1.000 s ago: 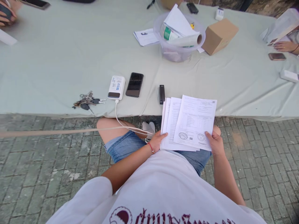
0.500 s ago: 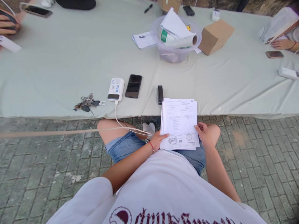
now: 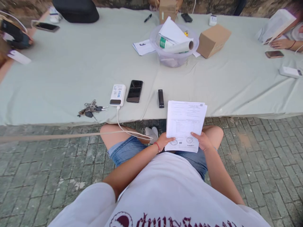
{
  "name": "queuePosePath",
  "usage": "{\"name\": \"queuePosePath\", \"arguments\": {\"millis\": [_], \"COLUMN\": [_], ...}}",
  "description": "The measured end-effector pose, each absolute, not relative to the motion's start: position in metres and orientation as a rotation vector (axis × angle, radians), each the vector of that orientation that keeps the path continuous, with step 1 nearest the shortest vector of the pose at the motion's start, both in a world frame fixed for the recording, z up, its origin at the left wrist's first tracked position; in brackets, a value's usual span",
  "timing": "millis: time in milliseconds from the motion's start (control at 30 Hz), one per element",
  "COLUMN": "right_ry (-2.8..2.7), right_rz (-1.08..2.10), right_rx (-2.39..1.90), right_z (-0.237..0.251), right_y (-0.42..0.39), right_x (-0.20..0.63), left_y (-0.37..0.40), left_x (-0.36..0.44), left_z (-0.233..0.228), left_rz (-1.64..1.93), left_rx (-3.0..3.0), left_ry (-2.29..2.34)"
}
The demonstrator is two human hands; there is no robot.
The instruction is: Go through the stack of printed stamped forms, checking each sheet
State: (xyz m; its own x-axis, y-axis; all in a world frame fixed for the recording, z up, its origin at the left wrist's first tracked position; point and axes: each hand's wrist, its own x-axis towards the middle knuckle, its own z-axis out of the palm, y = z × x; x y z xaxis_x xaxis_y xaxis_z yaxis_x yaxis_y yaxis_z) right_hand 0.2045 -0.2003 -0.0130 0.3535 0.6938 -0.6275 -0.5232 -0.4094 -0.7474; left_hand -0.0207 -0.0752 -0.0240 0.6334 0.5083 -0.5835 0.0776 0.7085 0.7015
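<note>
A stack of printed paper sheets (image 3: 186,121) with round and oval stamps near its lower edge is held over my lap, tilted a little to the right. My left hand (image 3: 164,141) grips its lower left edge, thumb on top and fingers hidden beneath. On the other side my right hand (image 3: 202,140) pinches the right edge, its thumb lying on the top sheet. Just beyond the papers, on the table, lies a black stapler (image 3: 161,98). To its left are a black phone (image 3: 134,91) and a white power bank (image 3: 117,95) with a cable plugged in.
Keys (image 3: 91,109) lie near the front edge of the cloth-covered table (image 3: 59,72). Farther back stand a clear plastic basin (image 3: 174,60) holding papers and a roll, and a cardboard box (image 3: 214,41). Other people's hands (image 3: 281,43) are at the far sides. A cable (image 3: 59,136) crosses left.
My right hand has shifted left, and its thumb now rests on the top sheet instead of the edge. The paper stack has moved slightly right and turned clockwise. The camera view has tipped up slightly.
</note>
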Motion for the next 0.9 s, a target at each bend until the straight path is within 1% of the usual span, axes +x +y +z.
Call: {"name": "queuePosePath", "arguments": {"millis": [167,333,400,500,600,700,800,900], "right_ry": [-0.337,-0.636,-0.725,-0.853,-1.015,-1.087,-1.033,-1.003], "right_rz": [1.071,0.719,0.691,0.773,0.87,0.816,0.719,0.753], "right_rx": [-1.486,-1.445,-1.404,-1.412,-1.494,-1.546,-1.514,-1.487], "right_z": [0.01,0.047,0.06,0.072,0.077,0.076,0.072,0.067], "right_y": [-0.195,-0.148,-0.127,-0.105,-0.093,-0.086,-0.08,-0.076], "right_x": [0.232,0.259,0.267,0.275,0.28,0.285,0.287,0.287], "left_y": [-0.039,0.021,0.043,0.065,0.075,0.076,0.075,0.073], "left_x": [0.021,0.054,0.055,0.044,0.031,0.027,0.032,0.038], "left_z": [0.008,0.062,0.082,0.1,0.102,0.098,0.092,0.082], "left_rz": [0.498,0.743,0.817,0.72,0.627,0.6,0.599,0.628], "left_rx": [0.989,1.242,1.389,1.578,1.658,1.687,1.694,1.668], "left_ry": [0.777,0.599,0.536,0.501,0.497,0.503,0.499,0.528]}}
